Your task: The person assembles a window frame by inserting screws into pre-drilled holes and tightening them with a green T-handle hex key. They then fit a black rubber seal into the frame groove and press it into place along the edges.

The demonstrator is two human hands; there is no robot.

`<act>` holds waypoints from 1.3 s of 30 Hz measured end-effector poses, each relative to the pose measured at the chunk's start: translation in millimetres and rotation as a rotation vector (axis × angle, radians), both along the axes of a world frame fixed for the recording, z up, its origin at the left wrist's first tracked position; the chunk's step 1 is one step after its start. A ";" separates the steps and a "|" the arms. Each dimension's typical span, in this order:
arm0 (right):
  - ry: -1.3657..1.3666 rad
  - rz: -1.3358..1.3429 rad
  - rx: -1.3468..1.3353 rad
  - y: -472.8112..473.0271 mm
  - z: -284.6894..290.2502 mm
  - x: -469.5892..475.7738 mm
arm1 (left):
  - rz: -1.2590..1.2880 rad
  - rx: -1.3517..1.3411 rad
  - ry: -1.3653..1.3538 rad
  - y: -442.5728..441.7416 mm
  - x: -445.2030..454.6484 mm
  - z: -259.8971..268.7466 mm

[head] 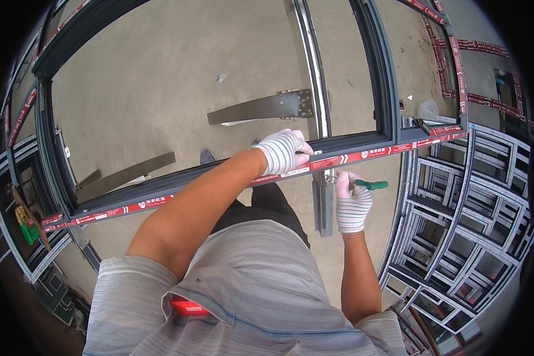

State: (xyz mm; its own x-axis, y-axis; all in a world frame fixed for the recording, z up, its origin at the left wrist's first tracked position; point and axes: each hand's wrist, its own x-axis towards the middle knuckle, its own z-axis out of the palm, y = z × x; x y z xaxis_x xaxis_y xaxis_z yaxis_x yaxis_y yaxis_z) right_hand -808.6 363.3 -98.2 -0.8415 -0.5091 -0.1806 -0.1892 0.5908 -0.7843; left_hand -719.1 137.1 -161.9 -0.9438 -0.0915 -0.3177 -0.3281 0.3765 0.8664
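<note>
A dark grey metal window frame (231, 187) with red printed protective tape lies flat before me, raised above the floor. My left hand (282, 151), in a striped knit glove, bears on its near rail with bent fingers. The fingertips sit at the rail's inner edge, beside a small white fitting (318, 152); whether they pinch anything is hidden. Just outside the same rail, my right hand (354, 202), gloved alike, is closed around a green-handled screwdriver (373, 184). Its thin shaft points left toward a metal bracket (328, 177) on the support beam (324, 209) under the rail.
A flat metal support arm (258, 108) extends beneath the frame opening, with another (133, 173) at left. Stacked window frames (458, 222) crowd the right side. More frames (13, 213) stand at left, near a green container (29, 232). A plastic bag (428, 108) lies on the floor.
</note>
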 end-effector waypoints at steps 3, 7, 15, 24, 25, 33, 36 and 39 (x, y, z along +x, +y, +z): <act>-0.008 -0.041 0.005 9.0 -2.9 7.2 | -0.012 -0.047 0.057 6.7 -2.1 -3.3; 0.004 -0.068 -0.036 5.3 -1.9 21.0 | -0.019 -0.052 0.098 10.3 -4.4 -10.4; -0.060 0.007 -0.022 -5.7 -15.0 49.0 | 0.094 -0.035 0.232 14.2 41.2 -2.7; -0.155 0.152 -0.119 -78.1 2.7 117.2 | 0.151 -0.085 0.342 5.4 143.9 47.6; -0.172 0.150 -0.129 -86.0 3.7 124.0 | 0.168 -0.091 0.309 -0.7 152.3 56.4; -0.313 0.246 0.022 -140.3 11.4 163.7 | 0.240 -0.203 0.173 -57.1 230.2 65.9; -0.352 0.138 -0.183 -147.6 10.9 182.3 | 0.371 -0.037 0.078 -67.2 260.2 73.8; -0.287 0.085 -0.220 -153.2 15.5 193.3 | 0.518 0.147 -0.054 -70.4 287.1 81.9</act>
State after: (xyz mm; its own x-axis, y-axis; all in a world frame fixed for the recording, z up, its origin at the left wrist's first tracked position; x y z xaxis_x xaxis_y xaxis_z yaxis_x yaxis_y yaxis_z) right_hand -615.2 210.1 -82.7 -0.7256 -0.6280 -0.2813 0.0158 0.3934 -0.9192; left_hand -432.0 66.7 -80.0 -0.7689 -0.4916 -0.4089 -0.4840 0.0296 0.8746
